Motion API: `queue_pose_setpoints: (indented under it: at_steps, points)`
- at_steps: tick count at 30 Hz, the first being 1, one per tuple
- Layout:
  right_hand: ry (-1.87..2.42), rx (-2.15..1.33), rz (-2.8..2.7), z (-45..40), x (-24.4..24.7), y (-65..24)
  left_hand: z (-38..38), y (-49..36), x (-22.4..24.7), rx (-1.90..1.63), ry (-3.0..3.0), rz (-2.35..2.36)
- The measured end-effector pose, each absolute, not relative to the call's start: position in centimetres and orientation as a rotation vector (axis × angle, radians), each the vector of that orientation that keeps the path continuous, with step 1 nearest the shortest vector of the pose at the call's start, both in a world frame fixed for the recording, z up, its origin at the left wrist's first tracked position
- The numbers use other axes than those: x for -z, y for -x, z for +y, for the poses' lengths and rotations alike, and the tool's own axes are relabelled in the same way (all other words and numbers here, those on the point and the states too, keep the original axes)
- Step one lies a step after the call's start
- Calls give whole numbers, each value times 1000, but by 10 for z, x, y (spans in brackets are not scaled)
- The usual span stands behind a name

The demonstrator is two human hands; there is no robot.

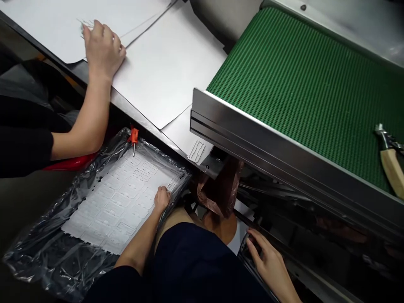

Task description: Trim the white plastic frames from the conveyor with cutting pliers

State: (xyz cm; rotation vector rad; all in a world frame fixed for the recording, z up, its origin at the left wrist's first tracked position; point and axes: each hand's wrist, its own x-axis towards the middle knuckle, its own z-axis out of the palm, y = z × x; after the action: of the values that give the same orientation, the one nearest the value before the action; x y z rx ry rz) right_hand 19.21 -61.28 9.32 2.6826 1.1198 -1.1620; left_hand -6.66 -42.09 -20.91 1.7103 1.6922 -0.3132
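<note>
My left hand (162, 198) is at the right edge of the flat, pale die-cut sheets (116, 202), its fingers curled together; what they pinch is too small to tell. The sheets lie in a tray lined with clear plastic (53, 252). An orange-handled screwdriver (134, 136) rests at the tray's far rim. Lower right, my right hand (263, 252) has thumb and fingers apart, beside a dark, shiny-rimmed object (246, 248), with nothing visible held in it.
A co-worker's hand (102, 50) holds thin pale pieces over white sheets (170, 63) on the metal table. A green conveyor belt (299, 92) with a metal side plate fills the right. A wooden-handled tool (391, 168) lies on it. A reddish plastic bag (221, 193) hangs below.
</note>
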Motion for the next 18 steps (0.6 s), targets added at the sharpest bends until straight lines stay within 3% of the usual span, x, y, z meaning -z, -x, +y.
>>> queue_pose_setpoints:
  at_steps: [11,18]
  points:
    - [-2829,1053,1136,-616,-97,-183,-396,40,209,328,-1557,1759]
    - [-2975,1139,1190,-616,-98,-178,-365,81,158,246,-1537,1761]
